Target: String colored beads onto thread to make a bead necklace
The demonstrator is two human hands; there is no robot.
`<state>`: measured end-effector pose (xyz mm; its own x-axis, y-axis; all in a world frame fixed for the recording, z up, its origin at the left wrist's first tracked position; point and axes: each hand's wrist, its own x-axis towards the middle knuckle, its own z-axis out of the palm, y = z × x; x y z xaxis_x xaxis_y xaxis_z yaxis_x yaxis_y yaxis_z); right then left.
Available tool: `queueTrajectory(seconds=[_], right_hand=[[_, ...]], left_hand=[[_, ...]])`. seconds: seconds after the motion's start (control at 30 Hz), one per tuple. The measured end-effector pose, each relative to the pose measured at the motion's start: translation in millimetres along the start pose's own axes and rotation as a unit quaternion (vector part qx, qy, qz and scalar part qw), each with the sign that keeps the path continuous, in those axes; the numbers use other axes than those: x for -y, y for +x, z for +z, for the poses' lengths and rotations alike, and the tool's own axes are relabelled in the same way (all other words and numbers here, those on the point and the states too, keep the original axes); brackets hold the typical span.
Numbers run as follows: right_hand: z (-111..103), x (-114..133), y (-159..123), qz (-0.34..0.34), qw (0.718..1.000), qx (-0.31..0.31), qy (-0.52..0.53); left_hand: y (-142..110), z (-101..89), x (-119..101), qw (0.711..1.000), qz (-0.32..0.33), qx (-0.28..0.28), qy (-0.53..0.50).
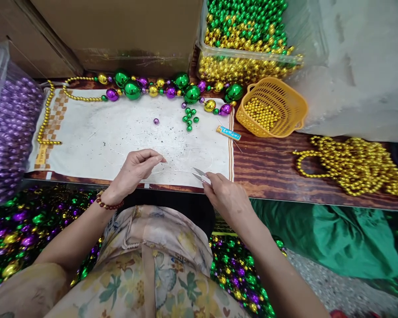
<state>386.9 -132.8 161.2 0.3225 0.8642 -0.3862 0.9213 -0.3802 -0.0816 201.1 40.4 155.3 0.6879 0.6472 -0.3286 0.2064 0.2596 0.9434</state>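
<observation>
My right hand (pixel 227 194) is closed around a pair of small thread snips (pixel 200 173), whose two pointed blades are parted and aimed left. My left hand (pixel 137 170) is pinched at thumb and forefinger above the white cloth (pixel 86 128); what it grips, if anything, is too fine to make out. Thin pale lines like thread lie on the cloth near both hands. Farther back on it are a loose purple bead (pixel 156 121) and a small cluster of green beads (pixel 189 118). A garland (pixel 170 90) of green, purple and gold beads runs along the back.
A yellow basket (pixel 285 110) with gold beads stands right of the cloth, near a blue-and-orange label (pixel 228 132). Gold bead strands (pixel 354 165) lie farther right. Bins of purple beads (pixel 13 132) and green-and-gold beads (pixel 245 39) flank a cardboard box (pixel 126 35).
</observation>
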Motion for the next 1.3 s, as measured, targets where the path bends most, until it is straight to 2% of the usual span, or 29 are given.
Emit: queueTrajectory(seconds=[0.13, 0.43, 0.57, 0.73, 0.87, 1.0, 1.1, 1.17, 1.3], right_hand=[[4.5, -4.5, -7.7, 0.001, 1.000, -0.015, 0.017], [-2.6, 14.0, 5.9, 0.006, 0.999, 0.046, 0.008], [-1.5, 10.2, 14.0, 0.000, 0.998, 0.059, 0.006], [-10.5, -20.4, 36.6, 0.071, 0.997, -0.024, 0.021], [-20.5, -35.4, 74.3, 0.072, 0.994, -0.079, 0.020], [-25.4, -39.3, 103.7, 0.049, 0.993, -0.111, -0.001], [-25.1, -43.2, 100.0, 0.026, 0.987, -0.155, -0.021], [-21.4, -44.8, 87.4, 0.059, 0.986, -0.155, 0.004], [-5.1, -43.6, 62.4, 0.142, 0.985, -0.046, 0.089]], left_hand=[[0.1, 1.0, 1.2, 1.000, -0.003, 0.003, 0.004], [-2.1, 2.9, -0.1, 1.000, -0.002, 0.002, 0.002], [-3.2, 1.7, -1.3, 1.000, -0.005, 0.005, 0.002], [-11.6, 0.9, 0.3, 1.000, -0.022, 0.012, -0.002], [-24.0, 15.1, 1.1, 0.994, -0.055, 0.087, 0.043], [-33.7, 29.6, 4.0, 0.984, -0.057, 0.149, 0.079], [-37.1, 30.5, 8.7, 0.982, -0.068, 0.155, 0.084], [-38.3, 27.9, 12.0, 0.983, -0.068, 0.149, 0.080], [-38.5, 23.4, 16.1, 0.986, -0.064, 0.138, 0.070]])
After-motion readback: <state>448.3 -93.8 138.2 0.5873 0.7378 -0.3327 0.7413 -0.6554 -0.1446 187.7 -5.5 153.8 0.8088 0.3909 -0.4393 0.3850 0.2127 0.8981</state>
